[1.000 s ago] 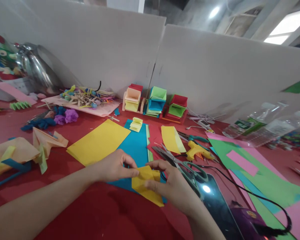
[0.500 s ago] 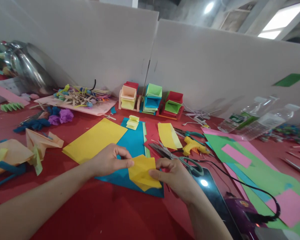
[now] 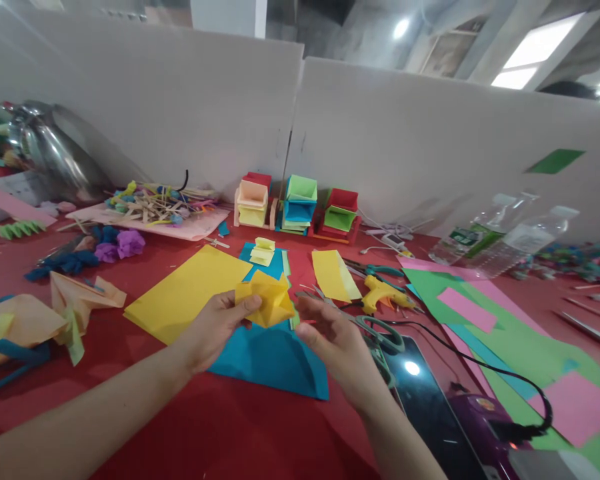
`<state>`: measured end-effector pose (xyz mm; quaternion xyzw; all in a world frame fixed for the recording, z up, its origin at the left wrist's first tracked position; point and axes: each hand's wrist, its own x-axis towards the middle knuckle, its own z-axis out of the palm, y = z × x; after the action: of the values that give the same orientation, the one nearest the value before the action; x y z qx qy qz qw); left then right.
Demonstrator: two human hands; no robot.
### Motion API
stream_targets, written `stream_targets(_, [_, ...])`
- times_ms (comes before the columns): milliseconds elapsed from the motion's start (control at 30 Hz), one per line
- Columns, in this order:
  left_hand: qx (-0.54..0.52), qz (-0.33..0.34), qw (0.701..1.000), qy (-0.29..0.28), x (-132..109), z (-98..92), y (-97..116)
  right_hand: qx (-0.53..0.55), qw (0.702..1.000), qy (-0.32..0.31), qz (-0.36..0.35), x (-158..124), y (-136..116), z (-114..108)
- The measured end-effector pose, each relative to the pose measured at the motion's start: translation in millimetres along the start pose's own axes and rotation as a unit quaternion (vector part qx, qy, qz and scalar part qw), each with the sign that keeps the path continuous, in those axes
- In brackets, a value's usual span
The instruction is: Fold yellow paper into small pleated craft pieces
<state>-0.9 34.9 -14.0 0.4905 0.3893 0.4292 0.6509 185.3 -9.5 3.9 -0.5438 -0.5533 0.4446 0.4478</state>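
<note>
My left hand (image 3: 220,325) pinches the left side of a folded yellow paper (image 3: 269,299), thumb on top. Creases run across the paper, and its right end bulges into an opened shape. Just right of it is my right hand (image 3: 333,340), thumb and fingers apart and curved, with a small gap to the paper. Underneath lies a blue sheet (image 3: 275,360). To the left are larger yellow sheets (image 3: 180,293). A small pale yellow folded strip (image 3: 263,251) stands on the blue sheet's far end. Scissors (image 3: 383,333) with green handles lie beyond my right hand, partly hidden by it.
Three stacks of folded paper boxes (image 3: 300,203) stand by the white partition. A yellow glue gun (image 3: 387,293), a black phone (image 3: 430,400) and a cable (image 3: 480,363) lie at the right. Plastic bottles (image 3: 525,240) and a metal jug (image 3: 63,157) stand farther out.
The yellow paper has risen slightly to the left and puffed open at its right end. My right hand has let go of it, and its fingers have spread.
</note>
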Motion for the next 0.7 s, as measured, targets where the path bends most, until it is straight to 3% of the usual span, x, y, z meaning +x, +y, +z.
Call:
stream_targets(100, [-0.036,-0.001,0.999,-0.035,-3,5.7,-2,0.018,1.0,-0.008,-0.008,-1,2,11])
stream_targets(233, [0.015,-0.004,0.999,-0.052,-8,12.1,-6,0.065,0.997,-0.027,-0.015,-4,-1,18])
stream_targets(400, [0.083,0.015,0.995,-0.047,-14,15.5,-8,-0.002,1.0,0.007,0.009,-6,-6,18])
stream_targets(500, [0.056,0.04,0.996,-0.049,-16,14.9,-8,-0.031,0.999,0.011,0.004,-7,-6,18])
stream_targets(600, [0.02,0.017,0.997,-0.078,-15,14.9,-8,-0.036,0.999,-0.014,0.004,-9,-4,20])
stream_targets(700, [-0.008,-0.005,0.998,-0.057,-13,16.1,-6,-0.007,0.999,-0.034,0.013,-9,-1,22])
